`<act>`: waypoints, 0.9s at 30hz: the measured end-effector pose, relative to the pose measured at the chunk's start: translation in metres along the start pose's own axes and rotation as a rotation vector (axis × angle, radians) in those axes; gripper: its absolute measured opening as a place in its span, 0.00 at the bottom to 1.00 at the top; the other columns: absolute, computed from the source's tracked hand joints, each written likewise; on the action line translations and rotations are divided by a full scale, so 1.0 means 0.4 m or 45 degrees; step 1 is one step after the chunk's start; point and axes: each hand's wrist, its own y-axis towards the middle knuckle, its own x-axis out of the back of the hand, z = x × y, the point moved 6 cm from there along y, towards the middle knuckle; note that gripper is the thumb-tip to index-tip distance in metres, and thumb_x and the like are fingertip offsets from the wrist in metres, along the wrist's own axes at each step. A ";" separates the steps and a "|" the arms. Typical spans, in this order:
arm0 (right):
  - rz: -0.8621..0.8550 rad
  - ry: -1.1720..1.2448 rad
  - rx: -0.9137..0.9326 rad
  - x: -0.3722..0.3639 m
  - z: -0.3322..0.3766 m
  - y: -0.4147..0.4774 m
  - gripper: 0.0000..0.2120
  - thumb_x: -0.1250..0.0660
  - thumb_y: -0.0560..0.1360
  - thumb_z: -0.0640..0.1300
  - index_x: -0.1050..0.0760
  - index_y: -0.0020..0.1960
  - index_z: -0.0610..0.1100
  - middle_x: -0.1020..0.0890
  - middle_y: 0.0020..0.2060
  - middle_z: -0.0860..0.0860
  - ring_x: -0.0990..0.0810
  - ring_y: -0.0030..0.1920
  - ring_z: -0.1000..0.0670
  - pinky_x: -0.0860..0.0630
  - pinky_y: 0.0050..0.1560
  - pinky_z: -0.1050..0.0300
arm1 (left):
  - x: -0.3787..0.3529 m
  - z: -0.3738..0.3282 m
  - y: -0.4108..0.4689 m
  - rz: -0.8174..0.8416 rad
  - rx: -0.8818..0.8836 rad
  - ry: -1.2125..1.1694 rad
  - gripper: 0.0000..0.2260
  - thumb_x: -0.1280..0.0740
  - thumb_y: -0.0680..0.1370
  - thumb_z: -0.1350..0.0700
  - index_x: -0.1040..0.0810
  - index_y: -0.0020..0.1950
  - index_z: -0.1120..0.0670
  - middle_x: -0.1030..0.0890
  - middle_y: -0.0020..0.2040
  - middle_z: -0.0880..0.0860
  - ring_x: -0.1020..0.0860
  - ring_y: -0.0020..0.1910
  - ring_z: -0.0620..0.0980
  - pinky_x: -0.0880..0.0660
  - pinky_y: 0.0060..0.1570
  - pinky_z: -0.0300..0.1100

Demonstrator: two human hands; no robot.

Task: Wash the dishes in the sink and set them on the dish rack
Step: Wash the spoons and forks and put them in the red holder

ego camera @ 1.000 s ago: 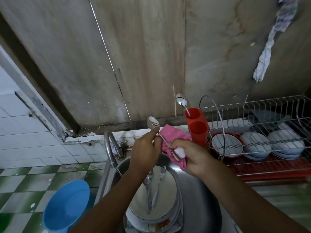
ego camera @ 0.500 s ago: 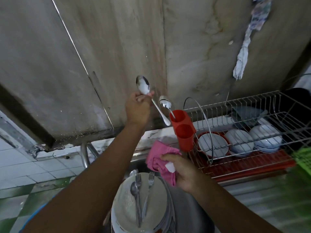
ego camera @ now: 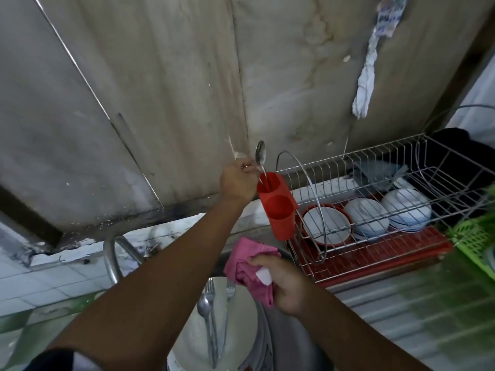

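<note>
Now left hand (ego camera: pixel 237 183) has lowered spoon (ego camera: pixel 240 156) into holder (ego camera: pixel 278 210).

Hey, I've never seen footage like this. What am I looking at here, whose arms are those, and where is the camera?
There is no machine: these are a person's two bare arms, filmed by one wide-angle camera worn on the head and looking down. The left hand pinches a spoon, its handle tip at the red cutlery holder, where another spoon stands. The right hand holds a pink cloth. Below, in the sink, forks lie on stacked plates. White dishes sit in the wire dish rack.
</note>
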 end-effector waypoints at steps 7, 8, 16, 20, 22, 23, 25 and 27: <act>0.208 0.211 -0.052 -0.060 0.024 0.007 0.13 0.34 0.76 0.31 0.21 0.60 0.34 0.17 0.57 0.35 0.16 0.56 0.39 0.18 0.58 0.47 | 0.129 -0.023 -0.214 0.124 -0.133 0.121 0.04 0.29 0.79 0.59 0.18 0.51 0.50 0.18 0.47 0.46 0.22 0.43 0.38 0.27 0.44 0.29; 0.278 0.250 -0.039 -0.082 0.026 0.001 0.12 0.36 0.76 0.31 0.20 0.57 0.35 0.17 0.54 0.35 0.15 0.52 0.41 0.16 0.51 0.50 | 0.147 -0.009 -0.263 0.193 -0.139 0.189 0.05 0.27 0.77 0.58 0.19 0.48 0.47 0.19 0.46 0.45 0.23 0.41 0.37 0.27 0.43 0.29; 0.361 0.211 -0.184 -0.130 -0.019 -0.018 0.10 0.37 0.79 0.42 0.18 0.49 0.39 0.17 0.40 0.45 0.16 0.38 0.50 0.21 0.32 0.61 | 0.183 0.160 -0.474 0.361 -0.278 0.514 0.17 0.22 0.71 0.51 0.15 0.59 0.50 0.29 0.52 0.44 0.27 0.50 0.36 0.30 0.53 0.27; 0.337 0.209 -0.220 -0.130 -0.075 -0.031 0.07 0.30 0.71 0.40 0.19 0.47 0.39 0.17 0.39 0.45 0.16 0.38 0.51 0.21 0.35 0.63 | 0.173 0.173 -0.526 -0.039 -0.187 0.582 0.04 0.27 0.74 0.59 0.18 0.49 0.54 0.25 0.48 0.46 0.25 0.44 0.43 0.27 0.45 0.39; 0.267 0.212 -0.249 -0.116 -0.097 -0.040 0.10 0.30 0.74 0.41 0.18 0.53 0.36 0.15 0.47 0.41 0.15 0.49 0.45 0.19 0.52 0.55 | 0.150 0.174 -0.559 -0.162 -0.065 0.590 0.02 0.29 0.76 0.59 0.20 0.47 0.53 0.22 0.46 0.48 0.25 0.43 0.44 0.29 0.43 0.40; 0.215 0.196 -0.248 -0.104 -0.103 -0.041 0.10 0.30 0.76 0.41 0.18 0.53 0.36 0.15 0.48 0.40 0.16 0.51 0.44 0.20 0.55 0.51 | 0.136 0.174 -0.571 -0.185 -0.052 0.581 0.01 0.30 0.76 0.59 0.20 0.46 0.53 0.20 0.45 0.49 0.26 0.42 0.43 0.29 0.42 0.39; 0.131 0.144 -0.230 -0.075 -0.111 -0.035 0.08 0.30 0.77 0.42 0.19 0.51 0.36 0.16 0.43 0.41 0.16 0.46 0.45 0.18 0.50 0.51 | 0.111 0.181 -0.594 -0.130 -0.061 0.565 0.04 0.32 0.78 0.57 0.17 0.45 0.52 0.17 0.42 0.48 0.25 0.39 0.41 0.27 0.42 0.39; 0.068 0.107 -0.241 -0.042 -0.117 -0.020 0.08 0.32 0.78 0.40 0.20 0.51 0.34 0.16 0.39 0.41 0.15 0.39 0.46 0.16 0.38 0.55 | 0.096 0.211 -0.608 0.011 -0.005 0.429 0.08 0.34 0.78 0.53 0.15 0.46 0.51 0.16 0.42 0.46 0.22 0.39 0.40 0.23 0.44 0.41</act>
